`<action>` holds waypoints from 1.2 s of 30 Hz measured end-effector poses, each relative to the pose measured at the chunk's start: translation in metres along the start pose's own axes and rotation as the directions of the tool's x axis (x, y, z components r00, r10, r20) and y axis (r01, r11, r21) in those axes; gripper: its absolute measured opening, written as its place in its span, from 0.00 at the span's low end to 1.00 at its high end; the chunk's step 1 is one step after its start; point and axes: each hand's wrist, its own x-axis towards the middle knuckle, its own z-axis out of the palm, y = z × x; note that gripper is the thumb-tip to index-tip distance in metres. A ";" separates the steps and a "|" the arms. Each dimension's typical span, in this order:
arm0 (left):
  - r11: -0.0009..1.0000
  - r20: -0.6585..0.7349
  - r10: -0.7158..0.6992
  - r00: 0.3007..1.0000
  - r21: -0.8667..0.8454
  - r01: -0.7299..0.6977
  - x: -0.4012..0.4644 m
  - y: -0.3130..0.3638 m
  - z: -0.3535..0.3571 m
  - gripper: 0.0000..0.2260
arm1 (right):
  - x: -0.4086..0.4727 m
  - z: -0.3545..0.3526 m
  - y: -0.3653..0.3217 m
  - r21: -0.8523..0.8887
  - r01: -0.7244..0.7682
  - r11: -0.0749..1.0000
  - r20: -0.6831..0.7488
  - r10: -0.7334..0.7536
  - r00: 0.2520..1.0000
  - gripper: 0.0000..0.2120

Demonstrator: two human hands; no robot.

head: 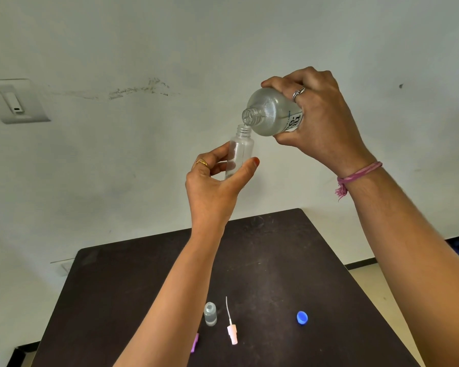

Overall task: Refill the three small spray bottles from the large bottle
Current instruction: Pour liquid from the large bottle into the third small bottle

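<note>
My left hand [215, 181] holds a small clear spray bottle [240, 151] upright, high above the table, with its neck uncapped. My right hand [318, 115] grips the large clear bottle [270, 113], tipped so its open mouth sits just over the small bottle's neck; a thin stream of liquid runs between them. On the dark table [276, 260] below stands another small clear bottle [210, 317] with some liquid in it. Beside it lies a white spray pump [231, 331] with its dip tube. A purple piece [195, 343] is partly hidden by my left forearm.
A blue cap [302, 318] lies on the table to the right of the pump. A pale wall fills the background, with a switch plate [19, 102] at the left. Floor shows past the table's right edge.
</note>
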 end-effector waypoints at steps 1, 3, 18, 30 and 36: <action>1.000 0.000 0.000 1.000 0.002 0.000 0.000 0.000 0.000 0.17 | 0.000 0.000 0.000 -0.002 0.003 1.000 0.000 -0.003 1.000 0.33; 1.000 0.001 0.003 1.000 0.004 -0.003 -0.001 0.001 0.000 0.17 | 0.000 0.000 0.000 -0.006 0.005 1.000 0.002 -0.005 1.000 0.33; 1.000 -0.002 0.008 1.000 -0.002 -0.008 -0.003 0.004 0.001 0.17 | 0.001 -0.003 0.000 -0.016 0.009 1.000 0.009 -0.009 1.000 0.33; 1.000 -0.008 0.005 1.000 -0.014 -0.005 -0.002 0.003 0.001 0.18 | 0.001 -0.004 0.000 -0.006 0.002 1.000 0.008 -0.002 1.000 0.33; 1.000 -0.007 0.005 1.000 -0.013 -0.005 -0.001 0.002 0.001 0.17 | 0.001 -0.003 0.000 -0.002 0.000 1.000 0.006 0.000 1.000 0.33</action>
